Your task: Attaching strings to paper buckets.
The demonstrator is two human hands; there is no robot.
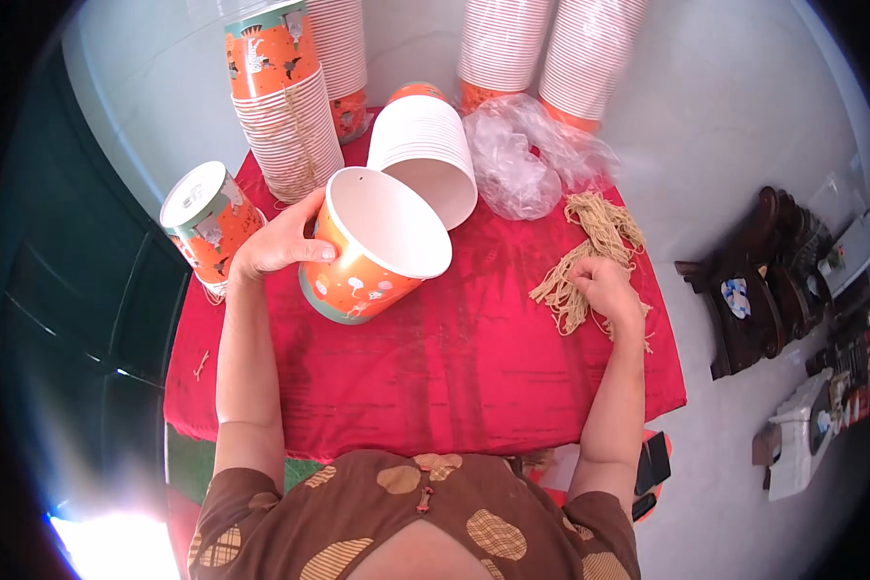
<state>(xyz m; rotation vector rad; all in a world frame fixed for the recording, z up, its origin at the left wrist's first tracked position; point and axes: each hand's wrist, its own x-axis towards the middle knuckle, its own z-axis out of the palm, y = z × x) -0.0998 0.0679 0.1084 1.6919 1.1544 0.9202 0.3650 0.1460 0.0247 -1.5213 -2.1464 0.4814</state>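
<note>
My left hand (285,242) grips an orange paper bucket (362,285) with a teal base and white inside. The bucket tilts with its mouth to the upper right, and a small hole shows near its rim. My right hand (604,290) is closed, its fingers pinched at a bundle of beige twine (599,227) on the right of the table. How many strands it pinches is hidden. Just behind the held bucket lies a nested stack of white-walled buckets (419,135), its open end facing me.
A red cloth covers the table (435,377). An upside-down orange bucket (203,222) stands at the left edge, beside a tall bucket stack (285,126) strung with twine. More tall stacks (503,48) rise at the back. A crumpled clear plastic bag (527,164) sits near the twine.
</note>
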